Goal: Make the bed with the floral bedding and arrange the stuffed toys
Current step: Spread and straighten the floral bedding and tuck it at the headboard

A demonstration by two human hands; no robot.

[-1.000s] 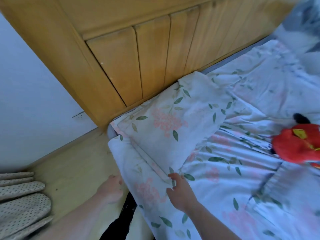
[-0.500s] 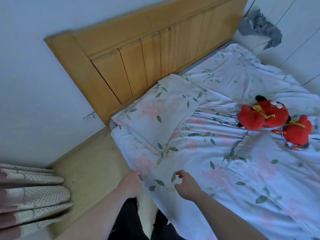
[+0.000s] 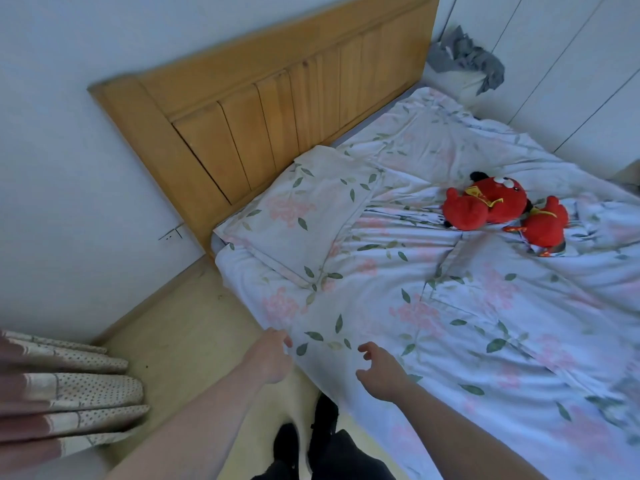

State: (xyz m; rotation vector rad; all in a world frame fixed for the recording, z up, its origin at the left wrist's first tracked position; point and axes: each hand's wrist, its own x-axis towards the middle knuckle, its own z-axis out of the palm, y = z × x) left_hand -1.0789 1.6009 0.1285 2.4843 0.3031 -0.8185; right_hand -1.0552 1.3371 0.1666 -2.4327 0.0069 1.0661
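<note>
At the bed's near edge, left hand [image 3: 268, 355] fingers pinch the floral duvet [image 3: 433, 306]; right hand [image 3: 379, 374] hovers, fingers spread.

Curtain [image 3: 69, 393] at lower left blurred, cut by frame edge. Floral duvet [image 3: 485, 341] runs off right and bottom edges. Smaller red toy [image 3: 543, 226] partly behind larger one [image 3: 485, 206]; faces unreadable.
</note>
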